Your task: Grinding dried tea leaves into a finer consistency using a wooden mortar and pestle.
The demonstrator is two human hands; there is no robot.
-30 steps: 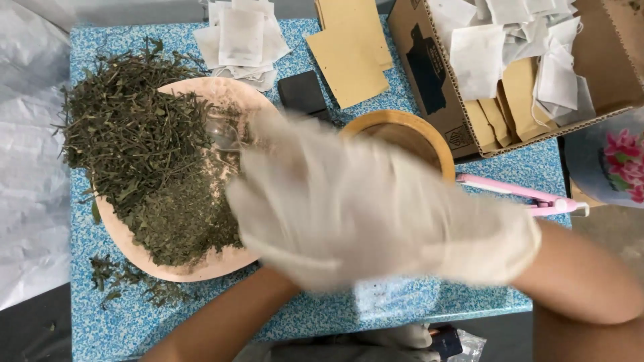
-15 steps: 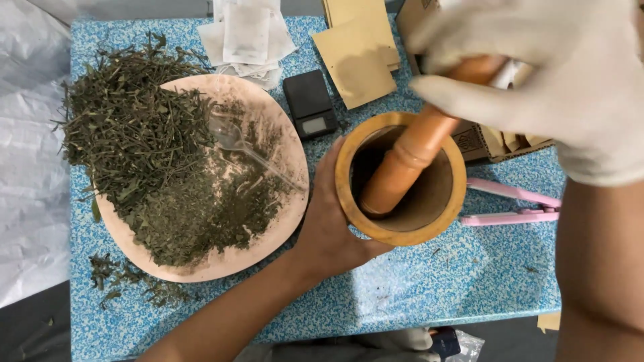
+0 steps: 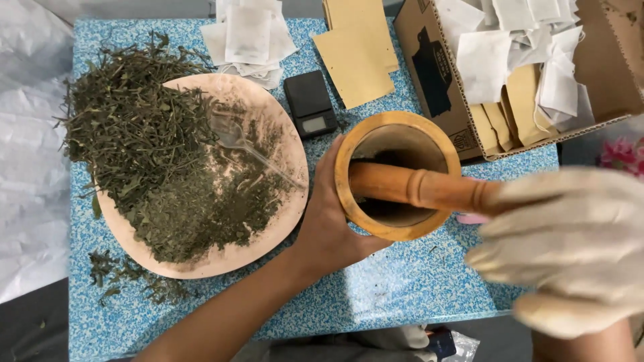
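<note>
While the bare left hand [image 3: 329,221] grasps the side of the wooden mortar [image 3: 398,175] on the blue table [image 3: 416,281], the gloved right hand [image 3: 570,248] clenches the wooden pestle [image 3: 416,188], which lies tilted into it.
</note>
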